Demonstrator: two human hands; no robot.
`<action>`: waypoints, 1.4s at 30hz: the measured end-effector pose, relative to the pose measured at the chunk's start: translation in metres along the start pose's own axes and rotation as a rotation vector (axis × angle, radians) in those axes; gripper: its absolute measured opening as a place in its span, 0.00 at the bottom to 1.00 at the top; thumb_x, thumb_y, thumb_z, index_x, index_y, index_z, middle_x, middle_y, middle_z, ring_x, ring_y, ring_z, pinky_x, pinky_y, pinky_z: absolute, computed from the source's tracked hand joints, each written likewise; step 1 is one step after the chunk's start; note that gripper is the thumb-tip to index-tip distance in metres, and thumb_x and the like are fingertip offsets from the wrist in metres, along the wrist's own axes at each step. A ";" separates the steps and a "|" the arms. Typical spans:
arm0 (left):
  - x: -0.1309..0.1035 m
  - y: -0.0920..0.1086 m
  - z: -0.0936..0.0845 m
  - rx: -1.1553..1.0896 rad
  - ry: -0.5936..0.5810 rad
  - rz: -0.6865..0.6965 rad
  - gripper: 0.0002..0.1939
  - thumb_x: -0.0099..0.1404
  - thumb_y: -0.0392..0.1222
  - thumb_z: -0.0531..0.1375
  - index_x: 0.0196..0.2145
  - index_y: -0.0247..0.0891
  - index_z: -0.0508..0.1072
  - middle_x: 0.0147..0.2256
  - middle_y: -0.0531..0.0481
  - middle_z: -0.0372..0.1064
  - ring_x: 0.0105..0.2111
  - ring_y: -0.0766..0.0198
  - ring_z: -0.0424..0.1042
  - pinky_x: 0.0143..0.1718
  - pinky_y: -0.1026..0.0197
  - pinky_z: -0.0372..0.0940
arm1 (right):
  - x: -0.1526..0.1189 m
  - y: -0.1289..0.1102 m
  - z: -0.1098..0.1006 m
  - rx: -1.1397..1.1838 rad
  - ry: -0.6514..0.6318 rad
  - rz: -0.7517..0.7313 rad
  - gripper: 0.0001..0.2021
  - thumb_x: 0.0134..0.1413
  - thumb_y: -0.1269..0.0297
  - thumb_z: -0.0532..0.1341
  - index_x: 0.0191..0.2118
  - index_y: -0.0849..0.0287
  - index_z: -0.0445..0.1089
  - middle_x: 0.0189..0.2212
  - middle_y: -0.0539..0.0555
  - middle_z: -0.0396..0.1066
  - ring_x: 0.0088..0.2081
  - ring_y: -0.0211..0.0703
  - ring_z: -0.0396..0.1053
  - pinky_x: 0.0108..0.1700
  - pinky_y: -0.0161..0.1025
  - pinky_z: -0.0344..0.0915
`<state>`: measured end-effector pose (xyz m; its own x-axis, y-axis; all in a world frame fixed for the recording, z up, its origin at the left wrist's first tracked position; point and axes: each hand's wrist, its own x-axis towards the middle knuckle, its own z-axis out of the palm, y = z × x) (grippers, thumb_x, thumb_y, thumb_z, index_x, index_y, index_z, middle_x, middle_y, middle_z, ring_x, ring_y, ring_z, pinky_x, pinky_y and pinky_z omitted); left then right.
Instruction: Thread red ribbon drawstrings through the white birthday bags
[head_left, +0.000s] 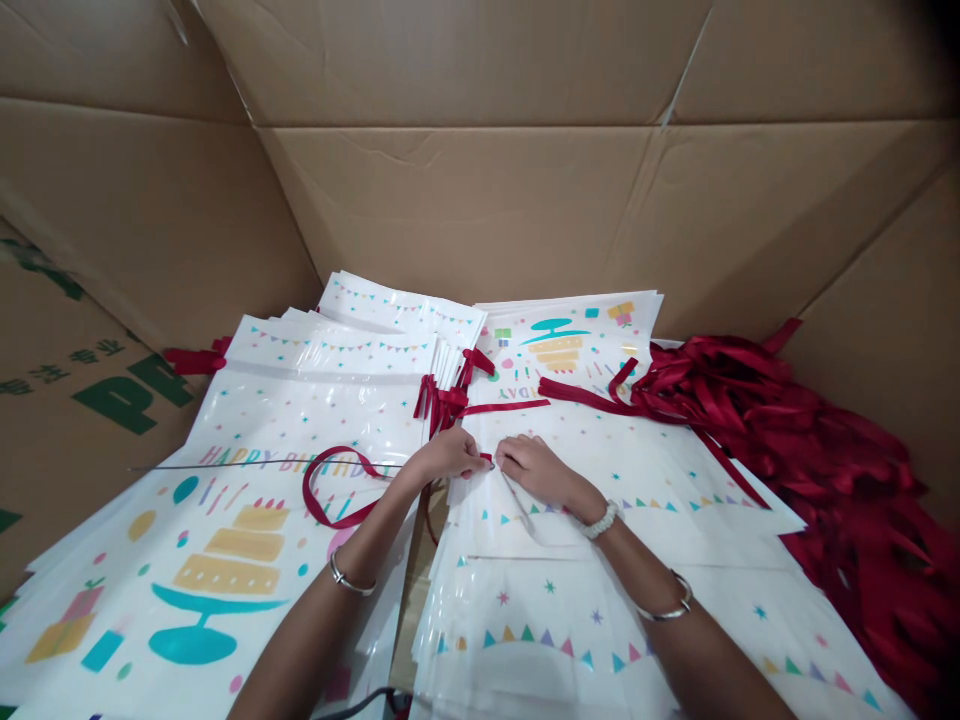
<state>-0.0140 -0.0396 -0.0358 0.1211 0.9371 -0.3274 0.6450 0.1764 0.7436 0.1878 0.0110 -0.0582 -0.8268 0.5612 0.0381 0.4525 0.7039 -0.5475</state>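
Between two piles of white printed sheets, my left hand (452,455) is closed on the end of a dark red ribbon (334,452), which loops out to its left. Close beside it, my right hand (534,468) pinches the edge of the top sheet (555,590) of the right pile, lifting a fold near a small metal ring. A thin dark rod (262,463) lies across the left pile (217,530), its right end hidden by my left hand. Short red ribbon ends (442,398) stick out of the sheets just behind my hands.
A large heap of dark red ribbons (750,400) covers the right side, with strands reaching onto the right pile. Brown cardboard walls (450,200) stand behind and on both sides. A dark cable (364,703) shows at the bottom edge.
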 end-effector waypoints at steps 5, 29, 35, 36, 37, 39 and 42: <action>0.002 0.000 0.001 -0.094 -0.041 -0.019 0.16 0.51 0.51 0.64 0.18 0.36 0.68 0.17 0.52 0.64 0.18 0.69 0.58 0.22 0.64 0.51 | 0.000 -0.001 0.000 0.004 0.016 0.007 0.12 0.69 0.65 0.49 0.36 0.58 0.68 0.36 0.52 0.71 0.41 0.43 0.64 0.50 0.44 0.54; 0.002 0.005 0.006 -0.028 -0.045 -0.044 0.24 0.57 0.61 0.61 0.21 0.37 0.66 0.19 0.49 0.69 0.18 0.66 0.64 0.23 0.64 0.58 | -0.002 -0.007 0.006 0.123 0.184 0.139 0.04 0.58 0.71 0.62 0.34 0.57 0.73 0.30 0.49 0.69 0.33 0.38 0.64 0.38 0.35 0.56; -0.005 0.011 0.004 -0.040 -0.059 -0.095 0.10 0.65 0.47 0.56 0.29 0.39 0.63 0.21 0.51 0.71 0.20 0.62 0.69 0.25 0.63 0.61 | -0.001 -0.013 0.001 0.073 0.147 0.189 0.03 0.58 0.70 0.61 0.33 0.57 0.71 0.31 0.49 0.70 0.34 0.38 0.65 0.40 0.36 0.55; -0.007 0.013 0.005 0.005 -0.046 -0.072 0.09 0.66 0.45 0.55 0.30 0.40 0.63 0.21 0.52 0.71 0.20 0.62 0.69 0.25 0.63 0.60 | -0.001 -0.013 0.001 0.070 0.141 0.196 0.04 0.58 0.70 0.61 0.33 0.57 0.71 0.31 0.49 0.70 0.34 0.38 0.65 0.40 0.36 0.55; -0.008 0.015 0.006 0.075 -0.026 -0.047 0.08 0.66 0.43 0.54 0.30 0.40 0.62 0.21 0.52 0.70 0.20 0.62 0.69 0.26 0.63 0.59 | -0.001 -0.013 0.001 0.066 0.138 0.200 0.04 0.59 0.70 0.60 0.33 0.56 0.71 0.31 0.49 0.70 0.34 0.38 0.65 0.40 0.36 0.55; -0.011 0.020 0.009 0.265 0.040 -0.018 0.07 0.67 0.41 0.53 0.30 0.41 0.62 0.21 0.52 0.70 0.23 0.60 0.71 0.28 0.62 0.57 | 0.000 -0.014 0.001 0.052 0.134 0.202 0.04 0.59 0.69 0.60 0.33 0.56 0.71 0.32 0.49 0.70 0.34 0.38 0.65 0.40 0.36 0.54; -0.014 0.026 0.016 0.519 0.153 -0.040 0.05 0.69 0.40 0.53 0.34 0.40 0.63 0.29 0.46 0.73 0.34 0.54 0.75 0.30 0.61 0.55 | -0.001 -0.015 0.000 0.032 0.133 0.205 0.04 0.59 0.69 0.60 0.34 0.56 0.71 0.32 0.49 0.70 0.34 0.37 0.64 0.39 0.35 0.53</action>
<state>0.0132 -0.0528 -0.0212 0.0027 0.9727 -0.2319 0.9395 0.0770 0.3339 0.1815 -0.0001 -0.0504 -0.6666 0.7448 0.0320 0.5937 0.5563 -0.5814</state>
